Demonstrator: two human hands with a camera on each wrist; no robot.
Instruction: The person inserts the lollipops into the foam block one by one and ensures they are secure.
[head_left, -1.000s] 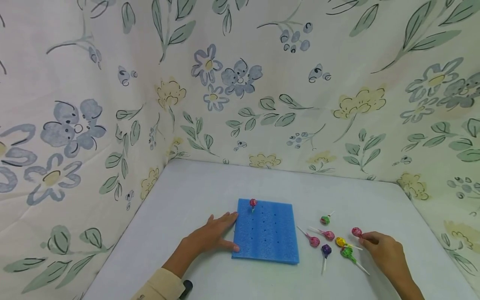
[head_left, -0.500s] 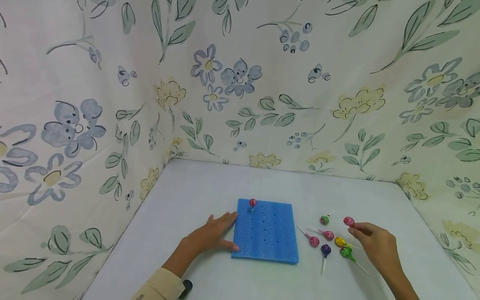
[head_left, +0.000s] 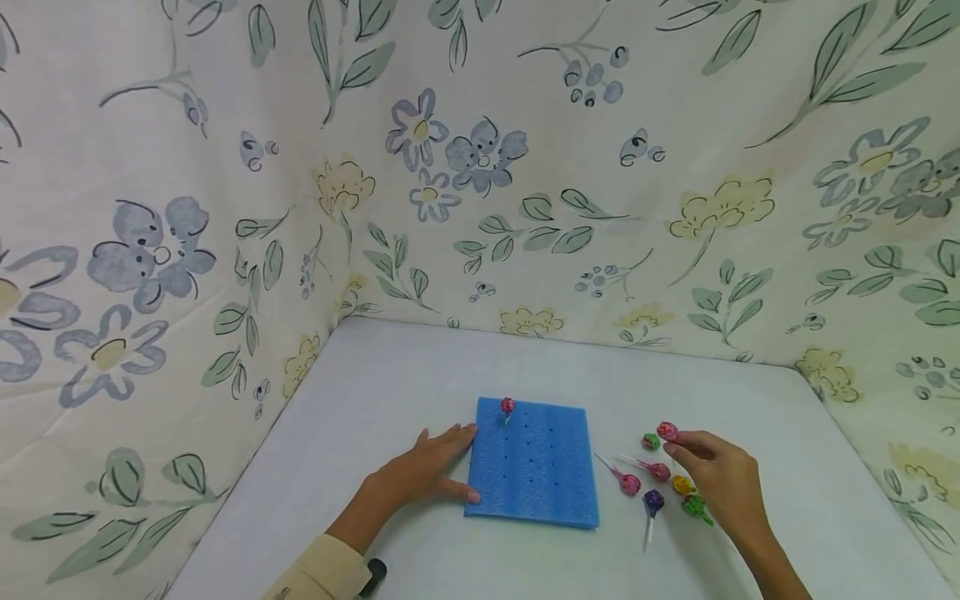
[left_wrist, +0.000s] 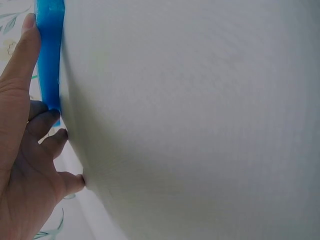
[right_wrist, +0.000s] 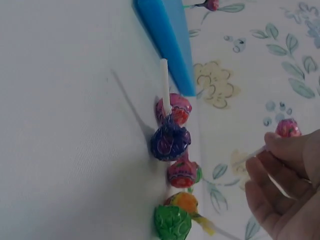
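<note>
A blue foam block with rows of small holes lies flat on the white table. One red lollipop stands upright in it near its far left corner. My left hand rests along the block's left edge, fingers spread and thumb touching the near corner. Between thumb and fingertips, my right hand pinches a pink lollipop just below its head, the white stick pointing away in the right wrist view. That hand is raised above the loose lollipops, right of the block, and covers parts of some.
Beneath and beside the right hand lie a purple lollipop, two pink ones, a yellow one and green ones. A floral cloth walls the table's back and sides.
My right hand has moved left with the pink lollipop, from beyond the loose pile to above it. The left hand and the foam block stay in place.
</note>
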